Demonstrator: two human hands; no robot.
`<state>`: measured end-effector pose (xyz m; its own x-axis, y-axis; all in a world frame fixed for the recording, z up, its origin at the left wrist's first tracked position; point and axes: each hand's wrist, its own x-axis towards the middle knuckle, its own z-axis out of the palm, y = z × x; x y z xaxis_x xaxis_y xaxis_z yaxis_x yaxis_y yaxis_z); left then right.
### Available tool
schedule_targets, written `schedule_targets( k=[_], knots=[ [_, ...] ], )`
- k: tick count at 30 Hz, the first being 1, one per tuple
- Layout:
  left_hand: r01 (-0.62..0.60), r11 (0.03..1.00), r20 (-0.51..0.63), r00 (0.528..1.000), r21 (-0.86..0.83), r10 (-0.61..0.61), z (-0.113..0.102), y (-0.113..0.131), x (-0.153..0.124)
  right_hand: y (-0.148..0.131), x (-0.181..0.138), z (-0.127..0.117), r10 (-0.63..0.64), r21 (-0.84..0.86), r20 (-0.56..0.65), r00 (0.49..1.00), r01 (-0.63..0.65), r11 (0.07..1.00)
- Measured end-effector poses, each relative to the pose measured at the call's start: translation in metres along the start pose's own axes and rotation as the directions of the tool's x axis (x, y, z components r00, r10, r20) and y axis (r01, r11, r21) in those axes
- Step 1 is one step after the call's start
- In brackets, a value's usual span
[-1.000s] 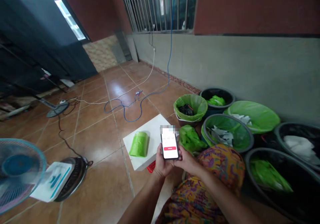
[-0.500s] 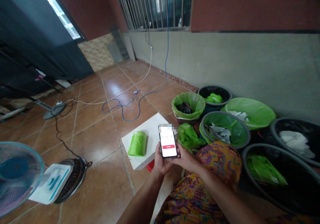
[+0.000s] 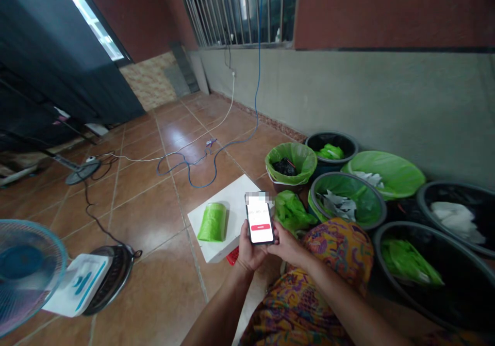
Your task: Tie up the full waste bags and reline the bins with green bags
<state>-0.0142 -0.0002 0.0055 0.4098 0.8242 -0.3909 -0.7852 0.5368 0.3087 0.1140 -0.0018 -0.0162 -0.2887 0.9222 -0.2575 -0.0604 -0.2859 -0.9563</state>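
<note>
A smartphone [image 3: 260, 232] with a lit white screen and a red button is held upright between my two hands. My left hand [image 3: 249, 250] is closed around its lower left side. My right hand [image 3: 284, 244] grips the lower right edge, fingers partly hidden behind the phone. Beyond the phone, a white box [image 3: 235, 196] stands on the floor with a roll of green plastic bags [image 3: 212, 222] on top. A crumpled green bag [image 3: 292, 212] lies just past my right hand.
Several bins stand to the right, including a green-lined bin [image 3: 381, 209] holding paper scraps and a black bin [image 3: 464, 289] with a green bag. A blue cable [image 3: 216, 163] loops over the tiled floor [image 3: 154, 217]. A fan [image 3: 27, 268] stands at lower left.
</note>
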Motion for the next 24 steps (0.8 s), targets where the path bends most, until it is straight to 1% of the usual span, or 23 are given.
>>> schedule_targets(
  k=[2,7,10,16,19,24],
  knots=[
    [0.001,1.0,0.003,1.0,-0.001,-0.001,0.0001,0.0002,0.0,-0.0001,0.0002,-0.0002,0.007,-0.021,0.006,1.0,-0.007,1.0],
    [-0.009,1.0,0.018,1.0,0.017,0.009,0.0007,0.0001,-0.0002,-0.0022,-0.0004,0.0014,0.003,0.021,0.003,1.0,-0.003,1.0],
    [-0.012,1.0,0.017,1.0,0.008,0.012,0.0002,-0.0002,-0.0002,-0.0042,-0.0012,0.0024,0.002,0.011,-0.012,1.0,-0.002,1.0],
    [0.003,1.0,0.024,1.0,-0.007,-0.003,-0.0017,-0.0002,0.0,-0.0033,-0.0005,0.0016,-0.002,0.027,0.004,1.0,0.002,1.0],
    [0.003,1.0,0.026,1.0,-0.006,-0.003,-0.0023,-0.0003,0.0003,-0.0027,-0.0004,0.0019,0.0,0.021,-0.006,1.0,0.0,1.0],
    [0.01,1.0,0.01,1.0,-0.022,-0.01,-0.0021,-0.001,0.0012,-0.0007,0.0004,0.0024,0.003,0.05,-0.009,1.0,-0.003,0.999]
  ],
)
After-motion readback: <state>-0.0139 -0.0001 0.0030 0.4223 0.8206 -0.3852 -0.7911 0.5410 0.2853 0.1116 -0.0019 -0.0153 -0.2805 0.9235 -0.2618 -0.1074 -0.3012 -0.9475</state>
